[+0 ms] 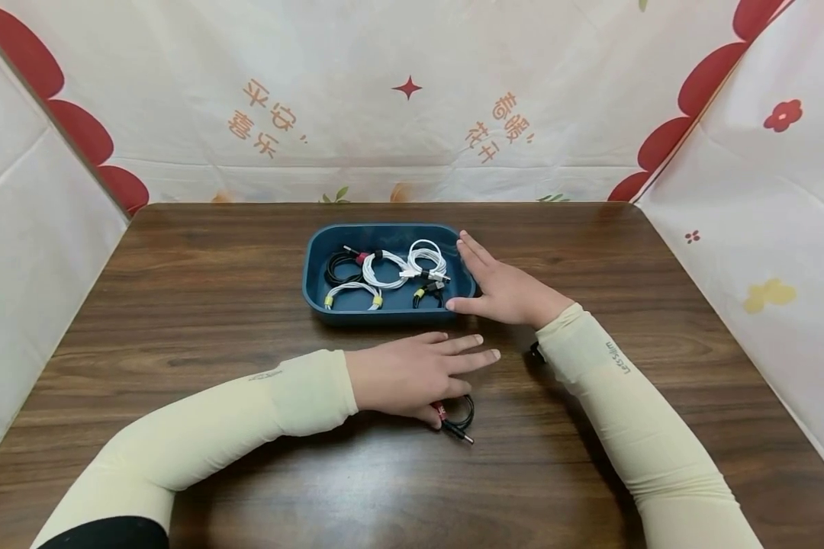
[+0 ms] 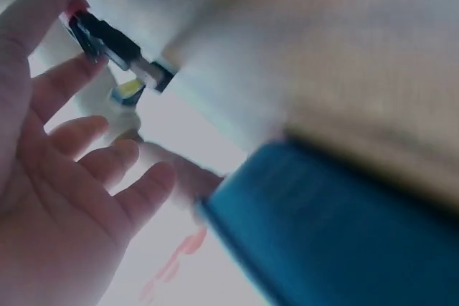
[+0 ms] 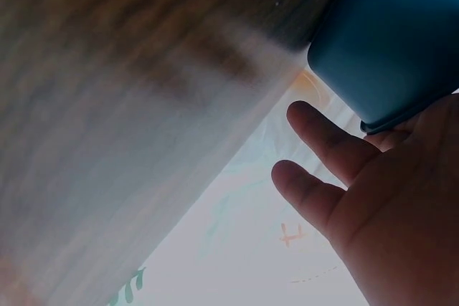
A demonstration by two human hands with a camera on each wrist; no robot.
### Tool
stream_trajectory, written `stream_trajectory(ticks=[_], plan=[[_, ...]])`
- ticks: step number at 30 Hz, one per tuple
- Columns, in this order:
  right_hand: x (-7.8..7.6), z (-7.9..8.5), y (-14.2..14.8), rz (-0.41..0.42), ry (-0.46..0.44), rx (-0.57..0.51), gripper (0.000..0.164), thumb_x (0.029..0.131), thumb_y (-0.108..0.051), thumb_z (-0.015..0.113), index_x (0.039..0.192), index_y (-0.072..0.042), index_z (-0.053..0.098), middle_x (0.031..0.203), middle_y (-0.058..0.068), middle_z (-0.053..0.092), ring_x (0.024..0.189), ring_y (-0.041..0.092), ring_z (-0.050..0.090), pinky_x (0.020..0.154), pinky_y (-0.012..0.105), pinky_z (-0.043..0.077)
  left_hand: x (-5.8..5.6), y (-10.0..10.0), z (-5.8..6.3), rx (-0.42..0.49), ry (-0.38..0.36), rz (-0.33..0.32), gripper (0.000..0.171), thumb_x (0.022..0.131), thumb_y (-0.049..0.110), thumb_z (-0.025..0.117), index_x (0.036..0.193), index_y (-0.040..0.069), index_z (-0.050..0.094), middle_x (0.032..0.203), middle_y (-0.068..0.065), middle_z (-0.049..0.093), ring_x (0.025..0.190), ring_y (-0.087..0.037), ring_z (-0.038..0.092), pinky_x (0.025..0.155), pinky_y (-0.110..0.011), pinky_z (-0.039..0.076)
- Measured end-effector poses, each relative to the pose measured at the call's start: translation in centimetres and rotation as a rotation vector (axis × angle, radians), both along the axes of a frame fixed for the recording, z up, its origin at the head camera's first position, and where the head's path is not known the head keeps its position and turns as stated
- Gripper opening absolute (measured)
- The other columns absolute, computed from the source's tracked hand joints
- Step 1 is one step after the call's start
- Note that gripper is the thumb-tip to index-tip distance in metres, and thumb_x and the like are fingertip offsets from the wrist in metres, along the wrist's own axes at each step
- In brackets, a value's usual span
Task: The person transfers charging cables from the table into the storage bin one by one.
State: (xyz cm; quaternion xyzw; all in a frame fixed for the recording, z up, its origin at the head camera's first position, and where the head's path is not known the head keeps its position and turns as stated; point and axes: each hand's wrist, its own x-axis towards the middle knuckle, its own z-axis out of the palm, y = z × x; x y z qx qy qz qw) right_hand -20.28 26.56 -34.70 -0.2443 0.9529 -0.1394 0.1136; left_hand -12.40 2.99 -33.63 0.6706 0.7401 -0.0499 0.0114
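Thumb and forefinger of my left hand (image 1: 412,377) pinch a coiled black cable (image 1: 465,415) with a red tie, low over the table in front of the box; the other fingers are spread. In the left wrist view, the cable's metal plug (image 2: 150,73) points away from the fingers. My right hand (image 1: 511,290) rests at the right end of the blue box (image 1: 357,314), thumb at the front corner, fingers extended along the far side. Inside the box lie white coiled cables (image 1: 384,271), a black coil (image 1: 339,268) with a red tie, and a small black cable (image 1: 431,293) with a yellow tie.
The box stands on a dark wood-grain table (image 1: 220,274), toward its back. A white printed cloth (image 1: 357,114) hangs behind the table and along both sides. A small black device (image 1: 537,352) shows beneath the right wrist.
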Motion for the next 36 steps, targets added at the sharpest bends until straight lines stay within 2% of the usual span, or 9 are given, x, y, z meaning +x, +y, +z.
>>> stream_trajectory(ticks=[3,6,12,17,21,27,29,32,36], plan=[[0.0,0.0,0.1,0.006,0.004,-0.003,0.104,0.092,-0.069,0.050,0.160,-0.007,0.001,0.165,0.002,-0.014,0.144,0.034,0.031,0.106,0.050,0.039,-0.3,-1.1,1.7,0.043,-0.011,0.003,0.055,0.089,0.054,0.069,0.132,0.021,0.066,0.165,-0.006,0.015,0.151,-0.027,0.011,0.116,-0.044,0.026],[0.1,0.1,0.2,0.025,0.015,-0.009,0.102,0.094,-0.067,0.049,0.160,-0.005,0.001,0.165,0.001,-0.015,0.145,0.033,0.028,0.107,0.048,0.038,-1.4,-2.1,3.7,0.063,-0.046,0.046,0.052,0.089,0.050,0.071,0.131,0.020,0.066,0.165,-0.007,0.016,0.151,-0.028,0.010,0.116,-0.047,0.025],[0.0,0.1,0.4,0.011,-0.018,-0.015,0.101,0.095,-0.066,0.049,0.160,-0.010,-0.005,0.164,-0.003,-0.018,0.145,0.034,0.028,0.107,0.049,0.039,-5.4,-3.0,7.2,0.079,-0.110,0.164,0.056,0.090,0.047,0.071,0.136,0.017,0.063,0.166,-0.009,0.008,0.151,-0.031,0.005,0.116,-0.048,0.023],[0.0,0.1,0.2,-0.007,-0.024,-0.006,0.102,0.094,-0.067,0.050,0.160,-0.012,-0.004,0.164,-0.003,-0.017,0.146,0.032,0.027,0.109,0.048,0.037,-8.7,-3.0,8.8,0.089,-0.137,0.278,0.055,0.089,0.046,0.072,0.135,0.016,0.064,0.166,-0.011,0.008,0.151,-0.033,0.007,0.117,-0.042,0.024],[0.0,0.1,0.0,-0.016,-0.022,-0.013,0.102,0.093,-0.065,0.054,0.160,-0.010,0.000,0.165,-0.003,-0.015,0.144,0.032,0.030,0.108,0.048,0.038,-10.7,-2.6,8.7,0.042,-0.183,0.392,0.056,0.089,0.045,0.073,0.137,0.018,0.063,0.166,-0.010,0.009,0.151,-0.032,0.005,0.117,-0.042,0.024],[-0.1,0.1,-0.3,-0.006,-0.020,-0.019,0.102,0.093,-0.063,0.055,0.160,-0.008,0.001,0.165,-0.001,-0.014,0.144,0.032,0.031,0.107,0.048,0.039,-13.0,-1.6,6.2,-0.133,-0.255,0.533,0.055,0.088,0.046,0.075,0.136,0.022,0.064,0.166,-0.010,0.007,0.151,-0.035,-0.002,0.117,-0.051,0.018],[-0.1,0.1,-0.3,-0.004,-0.023,-0.022,0.101,0.094,-0.062,0.056,0.160,-0.008,0.001,0.165,-0.001,-0.014,0.143,0.033,0.032,0.107,0.048,0.039,-13.3,-1.4,5.4,-0.187,-0.266,0.566,0.055,0.086,0.047,0.076,0.135,0.023,0.065,0.166,-0.010,0.008,0.151,-0.036,-0.003,0.117,-0.055,0.017],[0.0,0.1,-0.3,-0.011,-0.026,-0.022,0.101,0.094,-0.060,0.057,0.160,-0.009,0.001,0.165,-0.002,-0.014,0.144,0.032,0.032,0.106,0.048,0.040,-13.5,-1.2,4.7,-0.233,-0.276,0.580,0.055,0.084,0.047,0.078,0.133,0.024,0.067,0.166,-0.009,0.010,0.151,-0.036,-0.004,0.116,-0.059,0.017],[0.1,0.1,-0.1,-0.020,-0.023,-0.017,0.101,0.094,-0.060,0.057,0.160,-0.009,0.001,0.165,-0.001,-0.014,0.144,0.032,0.032,0.106,0.048,0.040,-13.5,-1.2,4.6,-0.238,-0.286,0.587,0.055,0.082,0.044,0.080,0.132,0.023,0.068,0.165,-0.009,0.014,0.151,-0.036,-0.003,0.115,-0.059,0.017]])
